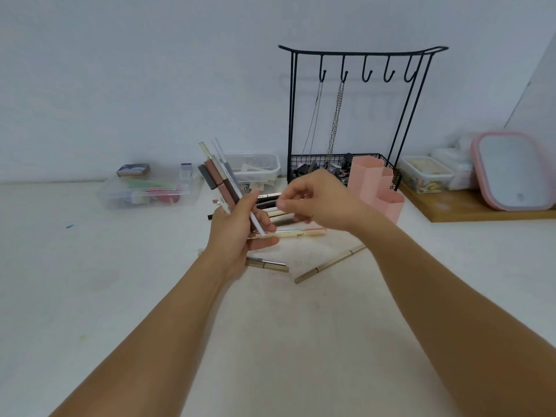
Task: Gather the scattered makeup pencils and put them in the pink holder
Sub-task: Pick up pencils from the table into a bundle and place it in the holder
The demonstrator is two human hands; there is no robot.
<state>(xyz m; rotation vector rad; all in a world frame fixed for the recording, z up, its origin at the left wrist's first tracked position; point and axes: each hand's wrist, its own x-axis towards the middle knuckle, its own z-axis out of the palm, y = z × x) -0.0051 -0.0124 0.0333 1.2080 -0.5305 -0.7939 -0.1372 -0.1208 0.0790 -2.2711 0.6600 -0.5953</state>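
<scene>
My left hand [237, 233] grips a bundle of several makeup pencils [219, 176], brown, grey and white, standing upright and tilted to the left. My right hand [316, 200] hovers just right of the bundle with its fingers loosely curled and nothing visible between them. The pink holder [373, 188], made of hexagonal tubes, stands right behind the right hand. More pencils lie on the table: a cream and pink one [301, 233], a long gold one [328, 263], a gold and silver pair [267, 264], and dark and white ones [269, 200] partly hidden by my hands.
A black wire jewellery stand [355, 115] with hanging chains rises behind the holder. Clear plastic boxes sit at the left [150, 188] and centre back [255, 167]. On the right a wooden board [469, 210] carries a pink-framed mirror [511, 170] and a lidded container [427, 173].
</scene>
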